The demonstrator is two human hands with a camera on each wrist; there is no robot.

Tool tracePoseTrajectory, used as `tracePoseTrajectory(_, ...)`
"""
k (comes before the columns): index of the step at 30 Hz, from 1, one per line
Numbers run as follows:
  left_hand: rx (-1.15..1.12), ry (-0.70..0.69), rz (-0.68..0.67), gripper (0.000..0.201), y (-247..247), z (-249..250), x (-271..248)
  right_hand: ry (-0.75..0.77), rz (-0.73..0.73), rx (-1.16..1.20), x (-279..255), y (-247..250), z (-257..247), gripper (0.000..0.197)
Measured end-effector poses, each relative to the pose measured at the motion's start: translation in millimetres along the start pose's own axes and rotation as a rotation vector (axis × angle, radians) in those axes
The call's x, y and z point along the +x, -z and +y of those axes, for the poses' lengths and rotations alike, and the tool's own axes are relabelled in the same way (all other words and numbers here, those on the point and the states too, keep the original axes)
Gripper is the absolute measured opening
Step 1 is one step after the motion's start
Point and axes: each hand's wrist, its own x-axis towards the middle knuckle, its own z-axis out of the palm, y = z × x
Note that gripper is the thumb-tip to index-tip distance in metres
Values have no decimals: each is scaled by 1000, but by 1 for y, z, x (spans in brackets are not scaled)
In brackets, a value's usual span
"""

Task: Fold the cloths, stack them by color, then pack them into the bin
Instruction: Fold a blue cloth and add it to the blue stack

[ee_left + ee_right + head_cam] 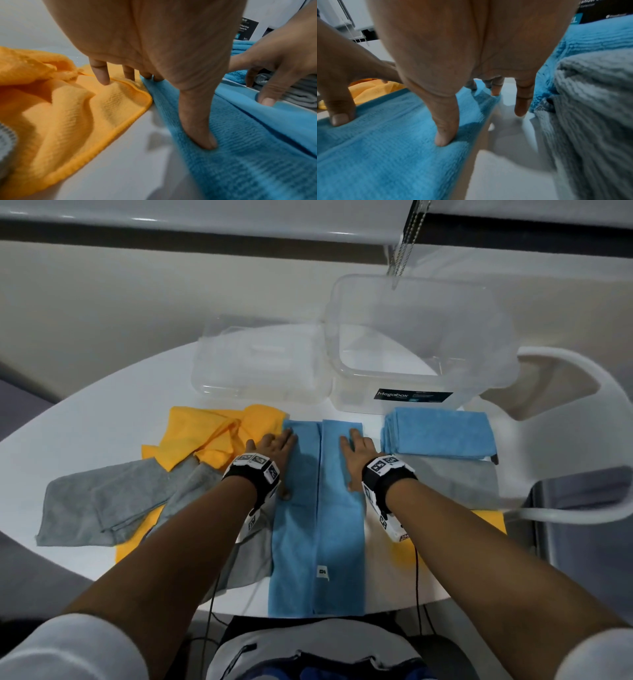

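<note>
The blue cloth (318, 508) is laid lengthwise on the white table (85, 433), both sides folded in to a centre seam. It is pressed flat by the left hand (274, 445) and right hand (358, 448), fingers straight, nothing gripped. The clear bin (421, 337), seemingly empty, stands just behind.

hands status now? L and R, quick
Left hand: open, fingers straight, pressing flat on the left flap of the blue cloth.
Right hand: open, pressing flat on the right flap of the same cloth.
</note>
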Motion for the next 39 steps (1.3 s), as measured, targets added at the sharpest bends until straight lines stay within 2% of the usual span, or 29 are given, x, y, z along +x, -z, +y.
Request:
tracePoseTrajectory(9,66,-24,-2,139,17,1,7,21,-4,-92,2,9,-4,116)
tracePoseTrajectory(12,84,-72,46,124,12,8,0,46,12,-78,-6,5,-2,108)
tracePoseTrajectory(16,146,-122,115,95,2,21,-9,164,86,-86,-22,-24,-8,102)
tracePoseTrajectory(20,99,-85,55,94,-14,27,-10,193,1,-74,-25,-44,-8,109)
tracePoseTrajectory(23,114,-57,133,89,-17,35,-23,184,4,-82,-24,-46,-10,112)
tracePoseTrajectory(26,35,-46,230,73,-24,42,-43,199,83,-98,-32,-48,-13,107)
tracePoseTrajectory(29,-54,-124,370,37,-41,44,-73,314,206,-72,-53,-56,-20,97)
tracePoseTrajectory(31,-93,-162,368,24,-56,38,-91,391,245,-7,-72,-67,-21,86)
tracePoseTrajectory(34,-99,-208,254,40,-87,16,-106,467,289,145,-97,-89,-19,54)
tracePoseTrajectory(36,-105,-242,248,44,-111,2,-109,455,196,161,-112,-108,-21,37)
tracePoseTrajectory(39,-50,-297,257,52,-121,-2,-111,434,121,76,-121,-129,-24,28)
